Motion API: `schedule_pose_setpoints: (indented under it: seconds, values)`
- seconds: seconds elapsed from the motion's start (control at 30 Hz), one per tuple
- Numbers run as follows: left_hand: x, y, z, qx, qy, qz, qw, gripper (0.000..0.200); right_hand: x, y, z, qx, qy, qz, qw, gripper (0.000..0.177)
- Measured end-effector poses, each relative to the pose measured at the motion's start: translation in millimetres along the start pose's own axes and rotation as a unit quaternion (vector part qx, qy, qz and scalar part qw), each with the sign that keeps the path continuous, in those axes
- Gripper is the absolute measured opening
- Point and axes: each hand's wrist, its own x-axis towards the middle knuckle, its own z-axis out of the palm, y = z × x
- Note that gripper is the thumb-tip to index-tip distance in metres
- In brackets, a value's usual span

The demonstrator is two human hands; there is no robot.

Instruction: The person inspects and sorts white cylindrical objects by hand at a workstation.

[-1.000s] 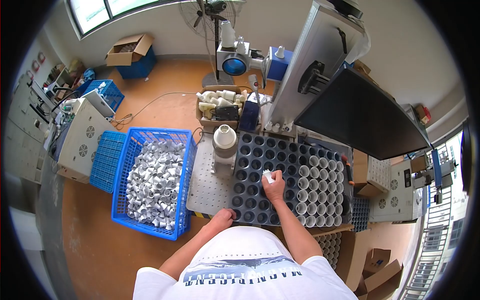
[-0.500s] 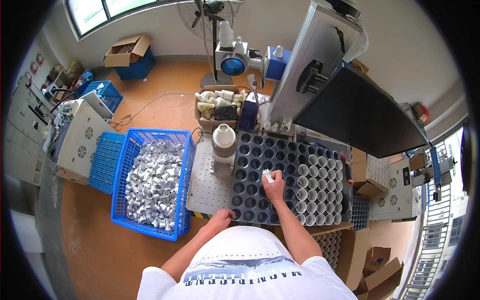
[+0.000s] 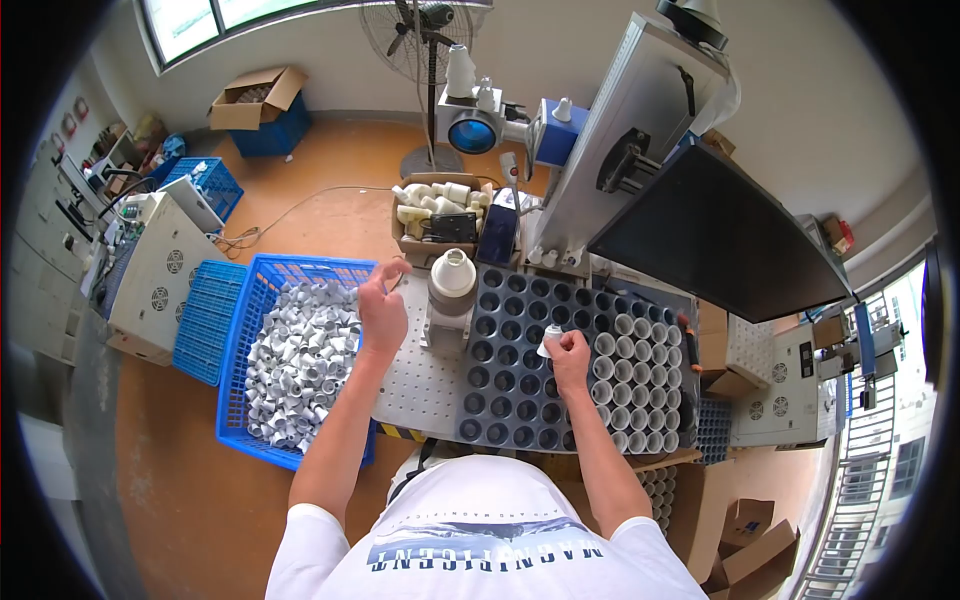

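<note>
My right hand [image 3: 569, 358] pinches a small white cup-shaped part [image 3: 551, 340] over the dark tray [image 3: 505, 410]. White round parts [image 3: 633, 390] fill the right-hand columns of that tray, while the pockets under and left of my hand are dark. My left hand [image 3: 382, 310] is raised between the blue basket [image 3: 232, 405] and the machine with a white round top [image 3: 453, 278]. Its fingers are partly curled and apart, with nothing seen between them. Many white parts [image 3: 290, 370] lie heaped in the basket.
A black monitor [image 3: 720, 235] on a metal column overhangs the tray's back right. Behind the machine stand a carton of white pieces [image 3: 405, 243] and a device with a blue lens [image 3: 471, 133]. A perforated metal plate [image 3: 405, 395] lies between basket and tray. Open cartons [image 3: 765, 560] sit lower right.
My left hand has risen from the tray's near left corner to beside the basket's right rim. My right hand has moved slightly right with the white part.
</note>
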Motion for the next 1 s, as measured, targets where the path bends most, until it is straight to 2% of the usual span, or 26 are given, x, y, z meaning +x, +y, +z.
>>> schedule_pose_setpoints:
  seconds: [0.03,0.13,0.23,0.27,0.37,0.5,0.57,0.63,0.7,0.77,0.8,0.83,0.93,1.0]
  values:
    - [13.4,4.7,9.4,0.018,0.006,0.030,0.999,0.040,3.3,-19.1,1.9,0.027,-0.006,-0.009,1.000,0.029]
    - [36.4,0.5,56.1,-0.040,0.023,0.086,0.995,0.035,17.2,-69.4,19.5,0.111,-0.044,-0.048,0.992,0.029]
    - [43.3,4.8,62.1,-0.036,-0.208,-0.005,0.978,0.029,11.9,-136.8,52.0,0.152,-0.097,-0.094,0.979,0.030]
    - [41.1,15.4,65.7,-0.084,-0.112,0.019,0.990,0.025,12.1,-143.9,67.8,0.195,-0.114,-0.124,0.966,0.029]
    - [45.8,19.2,25.9,-0.144,-0.049,0.049,0.987,0.023,8.5,-156.7,108.7,0.202,-0.158,-0.165,0.952,0.028]
    - [37.9,-9.9,-72.3,-0.017,0.065,0.022,0.998,0.022,7.7,-142.7,136.5,0.079,-0.141,-0.268,0.950,0.029]
    - [24.8,-72.5,-121.8,0.001,0.100,-0.014,0.995,0.020,4.5,-141.7,141.3,0.051,-0.137,-0.279,0.949,0.030]
    - [4.7,-127.0,-163.3,0.069,0.127,-0.020,0.989,0.020,4.4,-143.6,142.1,0.041,-0.138,-0.268,0.953,0.031]
    - [-23.9,-170.2,-193.2,0.191,0.157,-0.023,0.969,0.022,5.3,-140.6,144.0,0.059,-0.124,-0.290,0.947,0.029]
    - [-57.4,-204.8,-210.8,0.233,0.181,-0.070,0.953,0.025,5.8,-139.2,139.1,0.038,-0.120,-0.328,0.936,0.027]
    - [-76.8,-225.2,-221.2,0.227,0.170,-0.131,0.950,0.025,4.3,-134.9,137.0,0.043,-0.113,-0.327,0.937,0.027]
    - [-95.9,-224.8,-221.7,0.257,0.150,-0.099,0.949,0.026,1.7,-129.9,130.8,0.050,-0.109,-0.327,0.937,0.027]
    - [-158.5,-236.3,-218.0,0.288,0.136,-0.173,0.932,0.024,2.1,-105.4,85.2,-0.039,-0.070,-0.290,0.954,0.023]
    - [-196.7,-236.0,-199.9,0.247,0.137,-0.225,0.932,0.024,16.8,-67.7,43.1,-0.121,-0.028,-0.268,0.956,0.021]
